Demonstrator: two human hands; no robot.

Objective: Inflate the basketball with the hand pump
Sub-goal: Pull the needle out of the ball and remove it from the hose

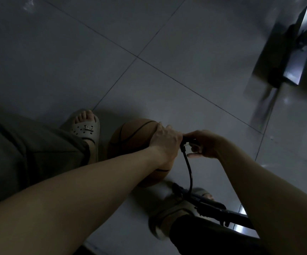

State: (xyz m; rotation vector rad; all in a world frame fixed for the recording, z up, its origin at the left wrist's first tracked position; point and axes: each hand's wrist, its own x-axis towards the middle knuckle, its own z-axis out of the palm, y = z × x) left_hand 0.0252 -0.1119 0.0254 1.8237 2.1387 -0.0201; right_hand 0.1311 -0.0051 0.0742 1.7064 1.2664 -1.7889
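Note:
An orange-brown basketball [130,138] sits on the tiled floor between my two feet. My left hand [164,142] lies over its right upper side, fingers curled round it and holding it still. My right hand [205,144] pinches the black nozzle end of the pump hose [189,172] right beside my left hand's fingers, at the ball's surface. The hose curves down to the black hand pump [222,212], which lies on the floor by my right foot. The valve itself is hidden behind my hands.
My left foot in a pale slipper [86,129] stands just left of the ball. My right slipper [169,212] is below the ball, next to the pump. A dark metal furniture frame [285,57] stands at the upper right. Grey floor tiles [112,52] stretch ahead.

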